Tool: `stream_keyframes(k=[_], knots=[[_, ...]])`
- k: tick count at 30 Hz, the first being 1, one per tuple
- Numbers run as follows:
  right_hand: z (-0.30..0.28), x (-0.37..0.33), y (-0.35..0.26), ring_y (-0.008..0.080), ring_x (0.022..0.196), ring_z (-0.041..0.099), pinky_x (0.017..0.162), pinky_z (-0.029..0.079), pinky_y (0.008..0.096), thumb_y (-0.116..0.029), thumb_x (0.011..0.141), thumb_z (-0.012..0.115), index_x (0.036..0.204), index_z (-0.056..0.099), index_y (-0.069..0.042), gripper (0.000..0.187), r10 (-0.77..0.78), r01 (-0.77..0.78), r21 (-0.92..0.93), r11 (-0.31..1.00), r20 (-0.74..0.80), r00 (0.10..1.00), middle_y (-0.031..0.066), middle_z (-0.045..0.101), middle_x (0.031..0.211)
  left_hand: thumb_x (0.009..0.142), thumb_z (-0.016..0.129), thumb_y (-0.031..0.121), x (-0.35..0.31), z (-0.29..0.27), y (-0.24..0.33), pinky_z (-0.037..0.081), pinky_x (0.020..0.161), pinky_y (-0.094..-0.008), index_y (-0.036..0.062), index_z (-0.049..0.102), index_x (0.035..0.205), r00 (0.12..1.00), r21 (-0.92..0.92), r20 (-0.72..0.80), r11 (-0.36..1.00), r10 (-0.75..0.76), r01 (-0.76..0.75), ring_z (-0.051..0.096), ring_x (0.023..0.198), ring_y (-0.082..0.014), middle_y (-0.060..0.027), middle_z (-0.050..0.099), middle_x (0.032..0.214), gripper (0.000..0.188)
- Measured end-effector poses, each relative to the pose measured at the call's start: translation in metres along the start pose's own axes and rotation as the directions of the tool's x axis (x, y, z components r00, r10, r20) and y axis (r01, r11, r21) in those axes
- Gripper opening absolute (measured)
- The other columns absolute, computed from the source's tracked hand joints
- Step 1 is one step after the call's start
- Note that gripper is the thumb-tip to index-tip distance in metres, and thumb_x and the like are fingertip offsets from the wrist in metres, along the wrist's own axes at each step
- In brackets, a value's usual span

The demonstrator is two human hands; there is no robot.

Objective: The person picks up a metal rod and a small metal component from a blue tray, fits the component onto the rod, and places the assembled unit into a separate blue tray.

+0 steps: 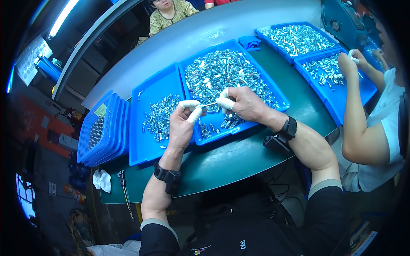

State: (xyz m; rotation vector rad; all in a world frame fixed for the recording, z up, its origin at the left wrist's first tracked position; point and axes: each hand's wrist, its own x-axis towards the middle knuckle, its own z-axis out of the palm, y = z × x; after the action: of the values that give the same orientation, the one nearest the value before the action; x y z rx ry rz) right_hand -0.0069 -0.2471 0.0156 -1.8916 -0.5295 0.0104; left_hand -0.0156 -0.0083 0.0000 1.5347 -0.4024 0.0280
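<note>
A slim, silvery metal piece [208, 105] (too small to make out in detail) was pinched, shiny middle exposed, between the left hand [181, 127] and the right hand [248, 104], nearly level, tilted slightly upward toward the right.

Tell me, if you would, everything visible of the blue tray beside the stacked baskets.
The blue tray is shallow, oblong and plastic-looking, with a raised rim. It lies on the green table between stacked baskets and a fuller tray. It holds small, shiny metal parts, mostly toward its right. The left hand hides part of its right side.
</note>
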Motion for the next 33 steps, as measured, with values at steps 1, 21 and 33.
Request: stream_keyframes(k=[1, 21, 33], knots=[[-0.001, 0.001, 0.003, 0.0082, 0.066, 0.061, 0.059, 0.047, 0.0275, -0.026, 0.100, 0.065, 0.091, 0.070, -0.002, 0.026, 0.026, -0.026, 0.028, 0.999, -0.022, 0.999, 0.0024, 0.070, 0.075, 0.097, 0.066, 0.005, 0.002, -0.003, 0.001, 0.055, 0.088, -0.0321, 0.0026, 0.062, 0.113, 1.000, 0.025, -0.014, 1.000, 0.014, -0.014, 0.070, 0.095, -0.0175, -0.0116, 0.073, 0.103, 0.016], [-0.006, 0.005, 0.007, 0.0103, 0.071, 0.063, 0.066, 0.051, 0.0280, -0.024, 0.098, 0.067, 0.089, 0.070, -0.002, 0.024, 0.057, -0.044, 0.125, 0.991, -0.106, 0.993, 0.0055, 0.069, 0.079, 0.084, 0.077, 0.020, 0.009, 0.003, 0.049, 0.049, 0.087, -0.0453, 0.0073, 0.069, 0.112, 0.745, 0.724, 0.649, 0.426, -0.156, -0.542, 0.060, 0.096, -0.0362, -0.0142, 0.063, 0.100, 0.031], [-0.003, 0.005, 0.003, 0.0261, 0.071, 0.072, 0.066, 0.054, 0.0390, -0.025, 0.093, 0.065, 0.093, 0.071, 0.001, 0.027, -0.038, 0.043, 0.034, 0.998, -0.152, 0.988, 0.0166, 0.073, 0.078, 0.076, 0.077, 0.010, 0.013, 0.018, 0.062, 0.051, 0.082, -0.0444, 0.0060, 0.072, 0.106, 0.742, 0.786, 0.607, 0.355, -0.283, -0.507, 0.061, 0.094, -0.0372, -0.0162, 0.062, 0.096, 0.031]])
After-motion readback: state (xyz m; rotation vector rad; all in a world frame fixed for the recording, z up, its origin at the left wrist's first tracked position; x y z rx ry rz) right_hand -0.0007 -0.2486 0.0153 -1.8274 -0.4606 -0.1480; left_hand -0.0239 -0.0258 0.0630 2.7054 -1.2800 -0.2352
